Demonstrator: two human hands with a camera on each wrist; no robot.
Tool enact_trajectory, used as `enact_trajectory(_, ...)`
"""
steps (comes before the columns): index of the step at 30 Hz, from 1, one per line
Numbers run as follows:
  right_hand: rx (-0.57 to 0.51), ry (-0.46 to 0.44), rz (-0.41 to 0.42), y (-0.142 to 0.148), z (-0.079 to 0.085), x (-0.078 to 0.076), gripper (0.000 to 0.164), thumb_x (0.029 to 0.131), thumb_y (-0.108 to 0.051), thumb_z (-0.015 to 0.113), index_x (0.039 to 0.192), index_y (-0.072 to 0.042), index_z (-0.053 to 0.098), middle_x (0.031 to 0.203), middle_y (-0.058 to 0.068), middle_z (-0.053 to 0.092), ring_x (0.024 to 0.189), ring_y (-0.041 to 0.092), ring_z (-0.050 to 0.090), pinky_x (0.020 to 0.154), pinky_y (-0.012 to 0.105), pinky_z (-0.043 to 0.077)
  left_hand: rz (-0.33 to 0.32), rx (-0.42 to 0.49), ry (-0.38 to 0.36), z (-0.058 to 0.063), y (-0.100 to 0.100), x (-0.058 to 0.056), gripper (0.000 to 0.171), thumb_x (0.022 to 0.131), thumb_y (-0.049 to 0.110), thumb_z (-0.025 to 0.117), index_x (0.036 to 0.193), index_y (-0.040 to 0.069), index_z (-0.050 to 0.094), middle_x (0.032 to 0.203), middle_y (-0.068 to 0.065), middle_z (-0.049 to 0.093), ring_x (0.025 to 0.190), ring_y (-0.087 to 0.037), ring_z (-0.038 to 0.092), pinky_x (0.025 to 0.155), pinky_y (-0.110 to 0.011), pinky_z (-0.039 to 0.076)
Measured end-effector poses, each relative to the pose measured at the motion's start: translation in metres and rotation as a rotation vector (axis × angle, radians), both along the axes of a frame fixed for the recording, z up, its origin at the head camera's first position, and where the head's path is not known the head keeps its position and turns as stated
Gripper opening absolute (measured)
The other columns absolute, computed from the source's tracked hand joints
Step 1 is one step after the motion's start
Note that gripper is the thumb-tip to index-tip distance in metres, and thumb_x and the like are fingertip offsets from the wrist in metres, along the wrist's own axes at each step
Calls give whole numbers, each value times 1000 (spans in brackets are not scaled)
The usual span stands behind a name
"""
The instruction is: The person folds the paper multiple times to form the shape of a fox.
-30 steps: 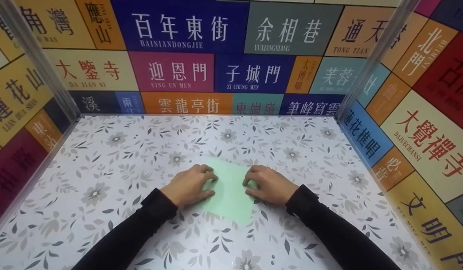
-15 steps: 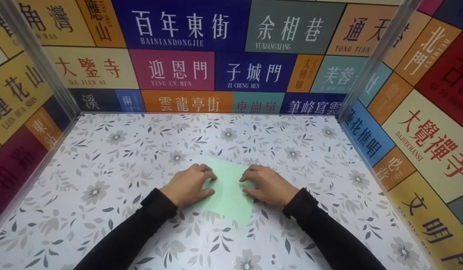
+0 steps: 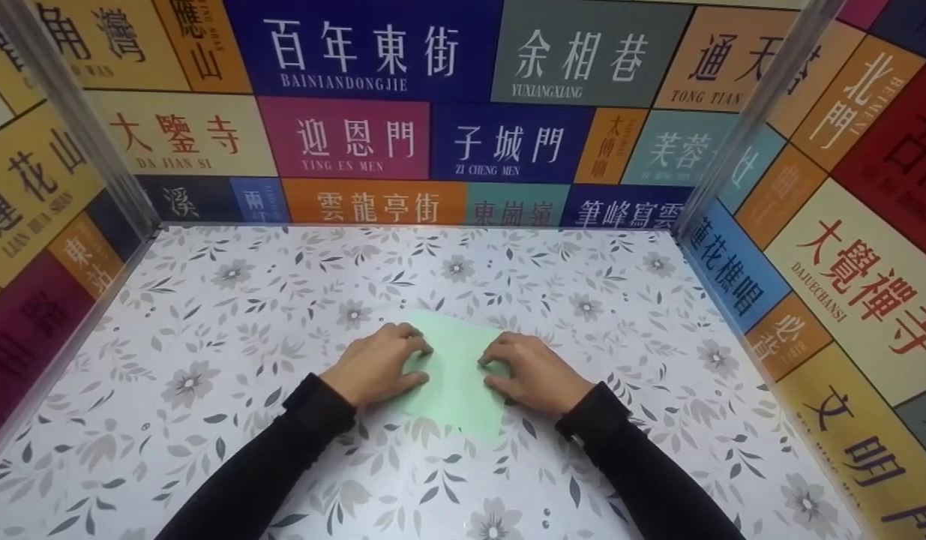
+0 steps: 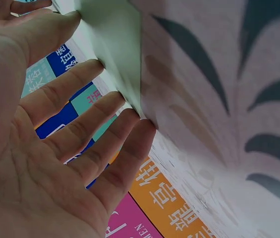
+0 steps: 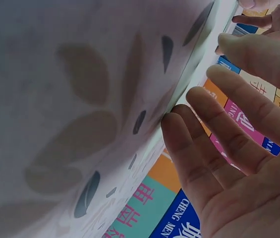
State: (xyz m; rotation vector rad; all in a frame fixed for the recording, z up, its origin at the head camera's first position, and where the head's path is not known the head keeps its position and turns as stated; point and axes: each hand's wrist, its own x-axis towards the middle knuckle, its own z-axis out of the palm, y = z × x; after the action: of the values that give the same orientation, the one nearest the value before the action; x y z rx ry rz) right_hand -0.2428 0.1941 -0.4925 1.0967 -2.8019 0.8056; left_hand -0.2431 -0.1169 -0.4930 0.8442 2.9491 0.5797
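A light green sheet of paper (image 3: 457, 379) lies on the flower-patterned table, slightly turned. On its left side my left hand (image 3: 380, 366) rests fingertips on the paper. In the left wrist view the left hand (image 4: 65, 124) has its fingers spread and fairly straight, the tips at the sheet (image 4: 115, 39) and the tabletop beside its edge. At the right side of the paper, my right hand (image 3: 536, 371) touches down with its fingertips. The right wrist view shows the right hand (image 5: 244, 134) with gently bent fingers, tips along the sheet's edge. Neither hand pinches the paper.
The white table surface (image 3: 208, 322) has grey flowers and leaves. Upright panels with colourful lettered blocks (image 3: 358, 142) stand along the back, left and right. Clear corner strips (image 3: 740, 135) join the panels.
The paper has slid slightly away from the body, with the left hand shifting a little the same way. The right hand has moved slightly left over the sheet.
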Motion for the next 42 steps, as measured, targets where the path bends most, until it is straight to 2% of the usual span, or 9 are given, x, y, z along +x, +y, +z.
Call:
enact_trajectory(8, -18, 6, 14, 0, 0, 1, 17, 97, -4, 87, 114, -4, 90, 117, 11, 86, 113, 31, 82, 105, 50, 68, 16, 14, -5, 0, 0, -2, 43, 102, 34, 90, 139, 15, 83, 155, -17, 73, 142, -43, 70, 110, -66, 67)
enact_trajectory(19, -4, 20, 20, 1, -1, 2, 15, 97, -5, 87, 111, -3, 91, 119, 14, 86, 114, 34, 82, 106, 51, 68, 35, 48, -17, 1, 3, -6, 42, 102, 33, 90, 138, 14, 83, 149, -15, 77, 140, -41, 73, 113, -64, 66)
enact_trajectory(25, -4, 28, 24, 1, -1, 2, 14, 97, -6, 87, 110, -3, 91, 119, 14, 86, 114, 34, 82, 106, 51, 68, 60, 66, -1, 4, 5, -19, 43, 104, 33, 88, 140, 11, 82, 144, -16, 78, 136, -41, 74, 114, -63, 65)
enact_trajectory(29, 1, 29, 19, 1, 0, 2, 14, 97, -7, 88, 110, -3, 91, 120, 14, 86, 115, 34, 81, 107, 51, 68, 100, 77, 20, 4, 6, -30, 44, 103, 32, 89, 140, 10, 82, 140, -17, 80, 131, -41, 76, 113, -61, 65)
enact_trajectory(33, 6, 31, 19, 2, 0, 2, 13, 98, -7, 88, 111, -4, 91, 120, 13, 86, 115, 33, 81, 108, 51, 67, 148, 67, 40, 1, 5, -42, 41, 102, 31, 90, 136, 9, 84, 135, -17, 81, 125, -41, 77, 107, -61, 67)
enact_trajectory(37, 13, 46, 26, 2, -1, 2, 13, 98, -6, 87, 110, -4, 91, 119, 13, 86, 114, 33, 81, 106, 50, 68, 191, 44, 44, -2, 5, -49, 41, 103, 31, 88, 136, 7, 83, 136, -19, 80, 128, -42, 75, 105, -64, 68)
enact_trajectory(42, 18, 57, 22, 1, -1, 2, 13, 98, -6, 88, 110, -5, 91, 119, 13, 86, 114, 33, 82, 106, 49, 69, 230, 3, 23, -2, 7, -56, 48, 104, 35, 86, 143, 7, 81, 145, -20, 77, 135, -43, 72, 107, -66, 66)
